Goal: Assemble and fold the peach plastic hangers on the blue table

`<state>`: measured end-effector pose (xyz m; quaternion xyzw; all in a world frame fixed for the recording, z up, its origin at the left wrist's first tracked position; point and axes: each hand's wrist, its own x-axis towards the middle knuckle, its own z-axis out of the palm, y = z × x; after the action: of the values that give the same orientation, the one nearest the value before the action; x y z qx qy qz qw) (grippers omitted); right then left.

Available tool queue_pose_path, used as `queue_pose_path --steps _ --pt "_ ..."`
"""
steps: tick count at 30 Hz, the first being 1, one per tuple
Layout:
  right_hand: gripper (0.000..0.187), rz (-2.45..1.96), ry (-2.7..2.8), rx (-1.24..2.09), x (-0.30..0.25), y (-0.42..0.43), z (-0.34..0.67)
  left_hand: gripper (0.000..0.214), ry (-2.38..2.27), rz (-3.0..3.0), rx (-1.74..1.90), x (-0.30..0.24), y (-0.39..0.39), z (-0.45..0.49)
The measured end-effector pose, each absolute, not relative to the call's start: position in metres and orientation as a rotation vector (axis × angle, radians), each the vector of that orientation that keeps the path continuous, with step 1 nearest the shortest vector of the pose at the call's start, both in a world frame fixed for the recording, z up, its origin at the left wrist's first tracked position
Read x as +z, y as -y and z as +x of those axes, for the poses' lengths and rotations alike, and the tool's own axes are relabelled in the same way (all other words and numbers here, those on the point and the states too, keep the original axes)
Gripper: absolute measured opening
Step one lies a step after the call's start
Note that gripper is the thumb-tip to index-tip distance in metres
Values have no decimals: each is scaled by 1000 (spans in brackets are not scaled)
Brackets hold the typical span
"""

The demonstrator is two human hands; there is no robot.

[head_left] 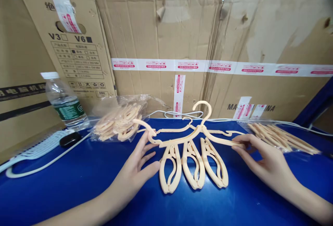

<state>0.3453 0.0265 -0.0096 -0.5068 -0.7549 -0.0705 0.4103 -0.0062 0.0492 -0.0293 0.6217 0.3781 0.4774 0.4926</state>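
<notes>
Fingers point(145, 146) of our left hand point(137, 170) are spread and lie flat against the left arm of a beige plastic folding hanger point(194, 139), with the thumb stretched along the tabletop point(78, 181) towards the first clip loop; nothing is pinched there. Fingers point(243, 146) of our right hand point(262, 160) are drawn together on the tip of the hanger's right arm, and they seem to pinch it between thumb and forefinger, though the underside of the grip is hidden from us.

In the head view, the only one we have, the hanger lies on the blue tabletop between our two hands, arms opened out wide, hook point(204, 109) pointing away towards the cardboard boxes point(166, 38). Three oval clip loops point(194, 165) hang from its middle towards us. A second, thinner hanger piece seems to lie under or just behind it, but we cannot separate them clearly.

We judge this one hanger unfolded and laid out, both ends in hand. Much is left untouched: a clear bag of beige parts point(118, 120) sits behind the left hand, and a bundle of beige rods point(282, 135) in plastic lies beyond the right. A water bottle point(65, 101) stands far left, with a white cable point(39, 165) trailing below it.
</notes>
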Motion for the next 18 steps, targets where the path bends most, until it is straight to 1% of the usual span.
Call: queue_pose_path --steps 2,5,10,12,14,18 --pt "10 -1266 1931 -165 -10 -23 344 84 -931 1589 1087 -23 -46 -6" --pt "9 -1251 1963 -141 -10 -18 340 69 -983 1667 1022 -13 -44 -5" --pt "7 -1220 2000 -119 -6 -12 331 29 -1003 1689 987 -2 -45 -2" --pt "8 -1185 2039 -122 -6 -12 329 24 -1014 1695 986 1 -45 -2" --pt "15 -1136 2080 -166 -6 -13 329 24 -1036 1689 989 3 -45 -2" --pt "28 -1085 2143 -375 -4 -15 334 26 -1080 1649 1012 1 -46 -4"
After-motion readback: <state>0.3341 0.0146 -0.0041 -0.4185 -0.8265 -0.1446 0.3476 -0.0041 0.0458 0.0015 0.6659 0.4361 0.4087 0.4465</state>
